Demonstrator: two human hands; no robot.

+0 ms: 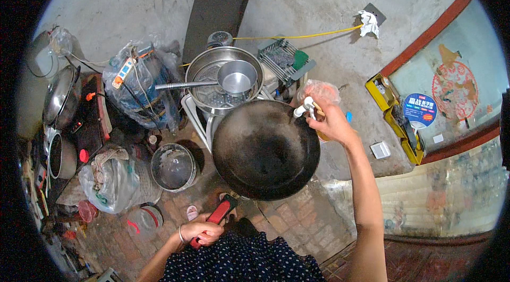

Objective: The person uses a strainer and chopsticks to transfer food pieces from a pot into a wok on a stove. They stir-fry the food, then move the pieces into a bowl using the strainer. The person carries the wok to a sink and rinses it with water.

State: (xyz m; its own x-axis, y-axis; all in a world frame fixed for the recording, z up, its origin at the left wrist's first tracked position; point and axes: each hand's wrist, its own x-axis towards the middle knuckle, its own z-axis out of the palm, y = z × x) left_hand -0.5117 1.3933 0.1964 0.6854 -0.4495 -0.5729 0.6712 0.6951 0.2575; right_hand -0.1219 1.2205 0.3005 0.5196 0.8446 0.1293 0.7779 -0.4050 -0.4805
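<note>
A dark, round wok [265, 152] spans the middle of the view, its inside facing up. My left hand [202, 231] grips its red and black handle [217, 215] near my body. At the wok's upper right rim, my right hand [332, 119] has its fingers around a white plastic fitting [306, 106] that looks like a tap. A slim tan piece shows between those fingers; what it is cannot be made out. Behind the wok, a metal saucepan [237, 79] rests inside a steel steamer pot [195, 98] with a perforated base.
A grey bucket [174, 167] stands on the brick floor [279, 218] left of the wok. Plastic bags [115, 186], a clear jar [144, 222] and a power strip [124, 73] lie farther left. A dish rack [285, 59] is behind; yellow trays [392, 112] sit at right.
</note>
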